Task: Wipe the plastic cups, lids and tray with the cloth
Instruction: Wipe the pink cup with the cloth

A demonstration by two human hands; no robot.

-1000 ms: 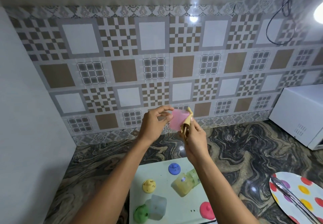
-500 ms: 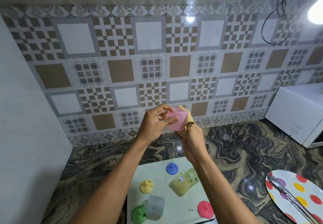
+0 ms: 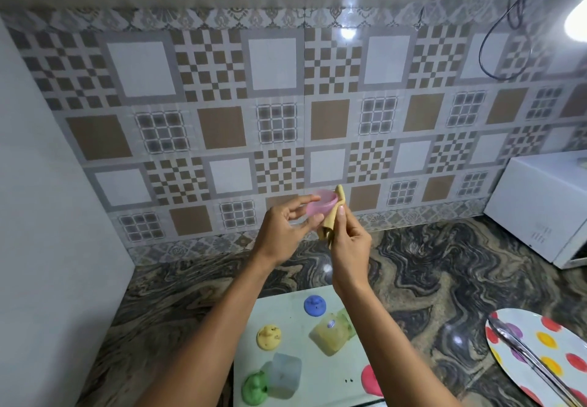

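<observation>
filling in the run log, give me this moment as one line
step: wiping pink cup | left hand: holds cup | right hand: holds yellow cloth against it | tray: cups, lids waiting

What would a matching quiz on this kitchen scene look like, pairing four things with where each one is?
Things:
1. pink cup
2. yellow cloth
3. blue lid
4. spotted plate

Places:
A. on the white tray
B. held in the left hand
C. on the stone counter, far right
D. held in the right hand

Pairs: 1-B, 2-D, 3-A, 4-C
</observation>
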